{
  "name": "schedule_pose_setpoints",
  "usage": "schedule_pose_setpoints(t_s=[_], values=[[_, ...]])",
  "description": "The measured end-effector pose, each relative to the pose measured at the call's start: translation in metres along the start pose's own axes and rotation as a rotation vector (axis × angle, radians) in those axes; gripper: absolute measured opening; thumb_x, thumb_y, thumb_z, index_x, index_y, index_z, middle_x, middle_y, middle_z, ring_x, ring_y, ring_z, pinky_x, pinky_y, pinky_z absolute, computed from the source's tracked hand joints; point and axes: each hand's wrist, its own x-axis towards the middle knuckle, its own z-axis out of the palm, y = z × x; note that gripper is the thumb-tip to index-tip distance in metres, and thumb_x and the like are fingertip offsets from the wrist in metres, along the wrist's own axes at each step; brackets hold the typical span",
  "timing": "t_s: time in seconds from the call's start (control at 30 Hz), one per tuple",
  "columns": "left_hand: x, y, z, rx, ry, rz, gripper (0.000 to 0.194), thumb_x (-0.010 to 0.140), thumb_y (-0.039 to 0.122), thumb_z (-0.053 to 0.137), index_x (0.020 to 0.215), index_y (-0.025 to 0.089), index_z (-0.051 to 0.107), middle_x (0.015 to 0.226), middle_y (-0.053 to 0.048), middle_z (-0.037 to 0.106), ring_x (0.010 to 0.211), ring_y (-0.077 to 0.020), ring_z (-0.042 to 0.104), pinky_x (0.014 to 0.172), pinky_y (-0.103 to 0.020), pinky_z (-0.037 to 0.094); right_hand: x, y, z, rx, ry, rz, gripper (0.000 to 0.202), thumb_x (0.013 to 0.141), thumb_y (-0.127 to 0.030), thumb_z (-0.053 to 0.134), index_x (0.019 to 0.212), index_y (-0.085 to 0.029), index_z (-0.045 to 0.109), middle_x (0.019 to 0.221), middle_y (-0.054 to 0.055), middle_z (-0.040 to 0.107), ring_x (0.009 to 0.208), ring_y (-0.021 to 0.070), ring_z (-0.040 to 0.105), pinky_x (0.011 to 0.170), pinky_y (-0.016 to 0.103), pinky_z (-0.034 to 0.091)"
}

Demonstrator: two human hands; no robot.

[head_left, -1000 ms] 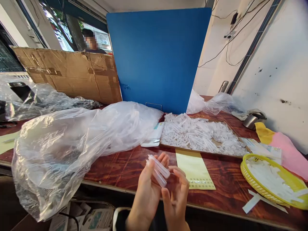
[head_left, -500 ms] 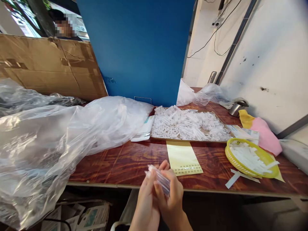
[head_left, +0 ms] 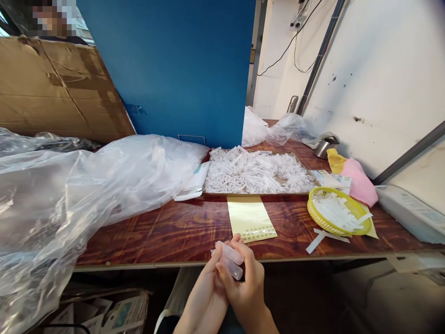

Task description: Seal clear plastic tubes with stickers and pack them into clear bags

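Both of my hands are together in front of the table's near edge, closed around a few clear plastic tubes [head_left: 230,254]. My left hand [head_left: 206,286] cups the tubes from the left and below. My right hand [head_left: 248,280] grips them from the right, its thumb lying across the near side. Rounded tube ends point toward me; how many tubes there are is partly hidden by the fingers. Just beyond the fingertips lies a pale yellow sheet [head_left: 247,214] with rows of round clear stickers along its near end.
Behind the sheet, a shallow tray [head_left: 222,194] holds a heap of clear tubes and small white pieces. A yellow basket [head_left: 314,217] of white strips stands right, near a pink cloth [head_left: 361,183]. Large plastic bags [head_left: 139,176] cover the left. A person is behind the cardboard [head_left: 41,88].
The view has swung slightly right, so the table things appear farther left. In my hands the tubes have shifted, and their rounded near ends now show more plainly between the fingers.
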Motion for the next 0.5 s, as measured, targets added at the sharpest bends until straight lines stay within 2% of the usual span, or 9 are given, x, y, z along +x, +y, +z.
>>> schedule_pose_setpoints(t_s=[0.1, 0.2, 0.27, 0.33, 0.37, 0.43, 0.5], values=[[0.002, 0.000, 0.000, 0.005, 0.045, 0.101, 0.033, 0.093, 0.027, 0.048, 0.120, 0.012, 0.057, 0.123, -0.012, 0.061, 0.118, -0.0187, 0.055, 0.101, -0.027, 0.044, 0.003, -0.001, 0.001, 0.014, -0.024, 0.020, 0.016, 0.084, -0.023, 0.058, 0.100, -0.020, 0.057, 0.085, 0.004, 0.072, 0.070, 0.0165, 0.070, 0.060, 0.022, 0.056], [0.008, -0.003, -0.003, 0.038, 0.052, 0.136, 0.027, 0.092, 0.026, 0.050, 0.110, 0.013, 0.064, 0.125, -0.013, 0.060, 0.120, -0.0212, 0.053, 0.104, -0.031, 0.042, 0.001, 0.003, 0.005, -0.031, 0.032, 0.021, 0.008, 0.085, -0.022, 0.055, 0.092, -0.019, 0.058, 0.074, 0.003, 0.071, 0.057, 0.0151, 0.068, 0.050, 0.020, 0.053], [0.012, -0.008, -0.008, 0.059, 0.009, 0.148, 0.023, 0.090, 0.025, 0.053, 0.103, 0.013, 0.067, 0.123, -0.013, 0.062, 0.121, -0.0225, 0.053, 0.104, -0.032, 0.041, -0.002, 0.008, 0.009, -0.077, 0.082, -0.021, 0.010, 0.087, -0.024, 0.053, 0.093, -0.019, 0.060, 0.075, 0.004, 0.072, 0.056, 0.0157, 0.067, 0.050, 0.022, 0.052], [0.017, -0.012, -0.013, 0.102, -0.085, 0.187, 0.023, 0.085, 0.030, 0.060, 0.099, 0.014, 0.068, 0.119, -0.014, 0.064, 0.118, -0.0251, 0.055, 0.104, -0.036, 0.041, -0.004, 0.013, 0.012, -0.118, 0.170, -0.041, 0.014, 0.087, -0.027, 0.053, 0.093, -0.020, 0.063, 0.077, 0.006, 0.073, 0.056, 0.0163, 0.067, 0.053, 0.023, 0.052], [0.019, -0.012, -0.016, 0.158, -0.150, 0.213, 0.027, 0.082, 0.034, 0.064, 0.099, 0.014, 0.068, 0.117, -0.014, 0.065, 0.116, -0.0272, 0.056, 0.102, -0.039, 0.042, -0.004, 0.016, 0.013, -0.124, 0.231, -0.011, 0.015, 0.087, -0.029, 0.053, 0.090, -0.020, 0.065, 0.077, 0.006, 0.073, 0.057, 0.0165, 0.067, 0.054, 0.024, 0.052], [0.025, -0.003, -0.020, 0.382, -0.290, 0.293, 0.041, 0.075, 0.044, 0.069, 0.105, 0.016, 0.067, 0.114, -0.015, 0.066, 0.114, -0.0317, 0.057, 0.099, -0.045, 0.043, 0.002, 0.024, 0.011, -0.071, 0.367, 0.140, 0.019, 0.086, -0.035, 0.056, 0.081, -0.020, 0.066, 0.072, 0.006, 0.072, 0.057, 0.0168, 0.066, 0.054, 0.023, 0.051], [0.034, 0.025, -0.024, 0.769, -0.340, 0.473, 0.049, 0.071, 0.046, 0.071, 0.113, 0.020, 0.064, 0.117, -0.014, 0.064, 0.117, -0.0337, 0.054, 0.098, -0.046, 0.042, 0.013, 0.035, 0.004, 0.060, 0.481, 0.342, 0.026, 0.082, -0.042, 0.059, 0.074, -0.018, 0.064, 0.065, 0.005, 0.068, 0.055, 0.0161, 0.063, 0.049, 0.022, 0.049]])
